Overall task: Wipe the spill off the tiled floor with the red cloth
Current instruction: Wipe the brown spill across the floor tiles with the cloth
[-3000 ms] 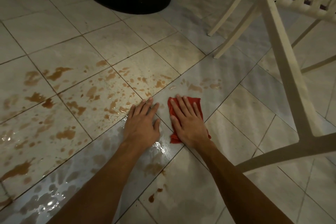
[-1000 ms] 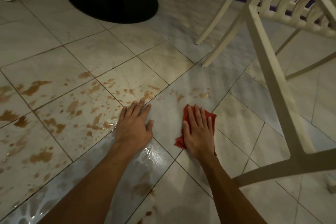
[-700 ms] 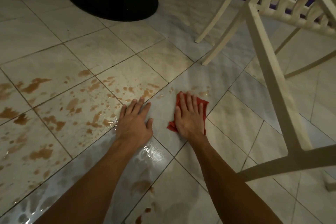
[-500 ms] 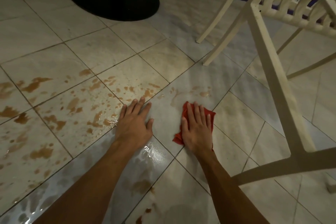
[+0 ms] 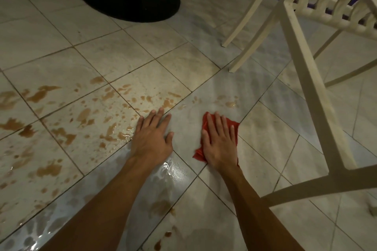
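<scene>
Right hand [image 5: 219, 142] lies flat on the cloth [image 5: 199, 153], fingers straight, palm pressing it to the floor [image 5: 271, 134]. No grip, just downward load. Left hand [image 5: 152, 134] is flat on the wet tile, fingers a little spread, holding nothing and bracing me. The hands are apart, with a bare strip of tile between them.

The cloth sits just right of frame centre, mostly under my palm. A corner pokes out at lower left and an edge shows past my fingertips.

Handling, my read:
- It's soft, light and limp, with no stiffness. It goes wherever the palm drags it.
- It looks small and crumpled, so it probably bunches and rolls under a sideways push. Load needs to stay centred and spread across the fingers.
- It's likely damp by now, so more drag and less pickup.
- To lift or refold, I'd pinch the free corner at lower left.

Most of the spill [image 5: 108, 137] is to the left: brown blotches across the left-centre tiles, faint drops just above the cloth, and a few at bottom centre. There's a glossy film under my left wrist, so that support could slip.

The chair [image 5: 306, 79] frame is close on the right, which limits sweep that way.
</scene>
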